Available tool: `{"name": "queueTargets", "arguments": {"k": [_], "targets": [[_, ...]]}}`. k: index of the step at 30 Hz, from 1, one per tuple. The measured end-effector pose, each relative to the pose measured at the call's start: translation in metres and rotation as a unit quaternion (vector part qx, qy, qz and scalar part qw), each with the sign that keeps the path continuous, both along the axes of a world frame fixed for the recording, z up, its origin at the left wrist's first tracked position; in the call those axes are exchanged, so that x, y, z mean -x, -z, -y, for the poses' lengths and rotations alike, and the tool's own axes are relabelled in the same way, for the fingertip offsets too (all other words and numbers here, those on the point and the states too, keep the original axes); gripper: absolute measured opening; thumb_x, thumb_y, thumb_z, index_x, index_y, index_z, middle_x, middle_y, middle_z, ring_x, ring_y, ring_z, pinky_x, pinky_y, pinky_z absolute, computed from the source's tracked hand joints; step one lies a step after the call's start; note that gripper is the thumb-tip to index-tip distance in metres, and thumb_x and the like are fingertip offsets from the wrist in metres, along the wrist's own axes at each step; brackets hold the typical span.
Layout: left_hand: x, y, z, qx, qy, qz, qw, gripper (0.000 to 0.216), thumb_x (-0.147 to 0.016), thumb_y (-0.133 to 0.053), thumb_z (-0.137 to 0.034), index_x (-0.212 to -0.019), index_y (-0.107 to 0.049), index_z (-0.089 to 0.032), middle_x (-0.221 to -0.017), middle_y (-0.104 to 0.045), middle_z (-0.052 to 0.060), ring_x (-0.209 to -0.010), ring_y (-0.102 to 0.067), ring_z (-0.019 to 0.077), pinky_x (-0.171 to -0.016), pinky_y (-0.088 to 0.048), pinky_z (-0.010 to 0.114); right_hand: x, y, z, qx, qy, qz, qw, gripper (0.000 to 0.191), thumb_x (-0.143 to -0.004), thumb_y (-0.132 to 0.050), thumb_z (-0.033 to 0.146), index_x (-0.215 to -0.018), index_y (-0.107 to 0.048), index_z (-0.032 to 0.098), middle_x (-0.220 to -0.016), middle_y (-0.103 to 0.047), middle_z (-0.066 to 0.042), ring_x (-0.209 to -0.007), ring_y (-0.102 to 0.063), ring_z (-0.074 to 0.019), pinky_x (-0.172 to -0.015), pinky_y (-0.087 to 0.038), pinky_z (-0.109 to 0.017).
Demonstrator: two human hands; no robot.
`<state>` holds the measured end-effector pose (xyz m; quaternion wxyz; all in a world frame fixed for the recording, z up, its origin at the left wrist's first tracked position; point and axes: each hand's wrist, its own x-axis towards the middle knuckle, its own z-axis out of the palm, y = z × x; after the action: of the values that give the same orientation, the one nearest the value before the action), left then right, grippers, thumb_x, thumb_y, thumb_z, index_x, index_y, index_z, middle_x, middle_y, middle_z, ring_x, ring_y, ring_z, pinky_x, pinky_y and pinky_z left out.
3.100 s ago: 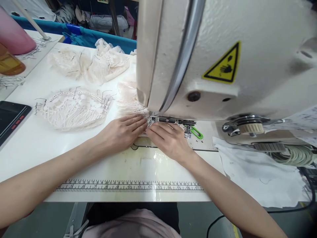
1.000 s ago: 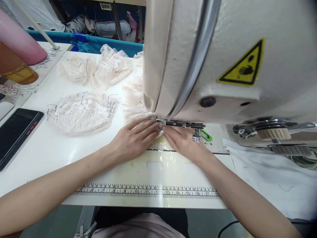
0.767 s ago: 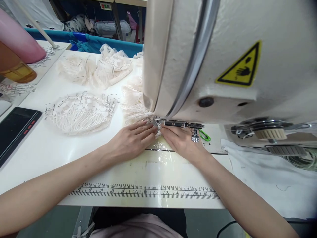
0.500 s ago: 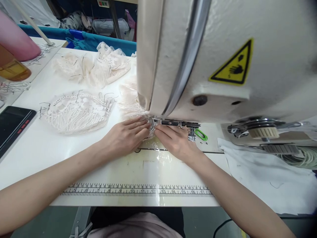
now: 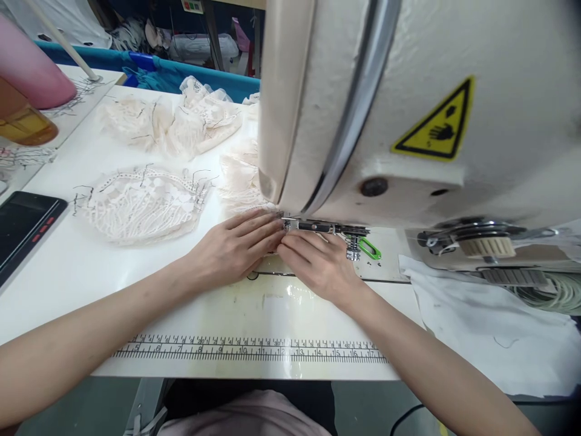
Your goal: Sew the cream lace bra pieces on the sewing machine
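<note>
My left hand [image 5: 238,245] lies flat with its fingers stretched out over cream lace fabric [image 5: 242,191], close to the needle area of a sewing machine [image 5: 313,109]. Touching its fingertips is my right hand [image 5: 320,260], whose fingers are bent and pressed together on the edge of the lace beside the presser foot. Most of the piece under my hands is hidden by them and by the machine head. A lace cup piece [image 5: 145,206] with dark thread ends rests on the table to the left.
More lace pieces [image 5: 177,124] lie at the back. A black phone-like device [image 5: 27,233] and pink thread cone [image 5: 31,66] stand left. A ruler strip [image 5: 249,349] runs along the front edge. White cloth [image 5: 494,333] and a green-framed part [image 5: 370,248] are right.
My right hand has shifted slightly left and its fingers have bent more. My left fingers have moved a little right, covering lace that showed between the hands. The view has shifted slightly.
</note>
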<state>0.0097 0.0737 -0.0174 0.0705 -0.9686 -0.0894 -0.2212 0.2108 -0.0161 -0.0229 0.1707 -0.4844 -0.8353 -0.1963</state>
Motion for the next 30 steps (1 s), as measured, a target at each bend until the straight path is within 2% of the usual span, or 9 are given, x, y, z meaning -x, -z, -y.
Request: {"name": "queueTargets", "arguments": {"k": [3, 8, 14, 26, 30], "targets": [[0.0019, 0.0031, -0.0017, 0.013, 0.006, -0.012, 1.000, 0.035, -0.100, -0.041, -0.018, -0.128, -0.063, -0.015, -0.131, -0.064, 0.007, -0.125, -0.059, 0.0223, -0.111, -0.047, 0.040, -0.0002, 0.0002, 0.0001, -0.008, -0.024, -0.027, 0.999, 0.020, -0.090, -0.053, 0.003, -0.092, -0.065, 0.019, -0.092, -0.075, 0.004, -0.097, -0.064, -0.0102, -0.080, -0.046, -0.025], [0.0029, 0.0040, -0.0025, 0.013, 0.009, -0.012, 1.000, 0.034, -0.101, -0.043, -0.019, -0.126, -0.064, -0.013, -0.129, -0.065, 0.007, -0.123, -0.060, 0.0223, -0.111, -0.047, 0.039, -0.0021, 0.0005, -0.0009, -0.005, -0.044, -0.026, 0.999, 0.020, -0.092, -0.053, 0.006, -0.097, -0.067, 0.020, -0.096, -0.075, 0.002, -0.095, -0.065, -0.0120, -0.083, -0.049, -0.027], [0.0012, 0.0008, -0.0013, -0.009, -0.003, -0.008, 1.000, 0.034, -0.101, -0.039, -0.017, -0.120, -0.067, -0.010, -0.124, -0.068, 0.009, -0.118, -0.064, 0.0228, -0.108, -0.050, 0.038, -0.0026, 0.0006, -0.0022, -0.017, -0.051, -0.017, 0.998, 0.019, -0.091, -0.054, 0.005, -0.096, -0.066, 0.018, -0.095, -0.075, 0.004, -0.094, -0.065, -0.0108, -0.081, -0.048, -0.025], [-0.0038, 0.0012, 0.0033, 0.006, -0.028, 0.001, 1.000, 0.034, -0.099, -0.042, -0.021, -0.120, -0.068, -0.011, -0.123, -0.068, 0.010, -0.118, -0.064, 0.0249, -0.105, -0.052, 0.040, -0.0061, -0.0022, -0.0009, 0.005, -0.021, -0.001, 1.000, 0.026, -0.091, -0.048, 0.000, -0.100, -0.065, 0.017, -0.099, -0.074, 0.002, -0.091, -0.063, -0.0096, -0.077, -0.045, -0.023], [-0.0043, 0.0021, 0.0034, 0.011, -0.035, 0.001, 0.999, 0.033, -0.098, -0.045, -0.021, -0.121, -0.068, -0.013, -0.121, -0.069, 0.009, -0.119, -0.064, 0.0249, -0.105, -0.053, 0.040, -0.0081, -0.0001, 0.0006, 0.039, -0.004, -0.017, 0.999, 0.032, -0.092, -0.044, -0.002, -0.103, -0.066, 0.019, -0.102, -0.073, 0.001, -0.092, -0.063, -0.0109, -0.077, -0.046, -0.025]]}}
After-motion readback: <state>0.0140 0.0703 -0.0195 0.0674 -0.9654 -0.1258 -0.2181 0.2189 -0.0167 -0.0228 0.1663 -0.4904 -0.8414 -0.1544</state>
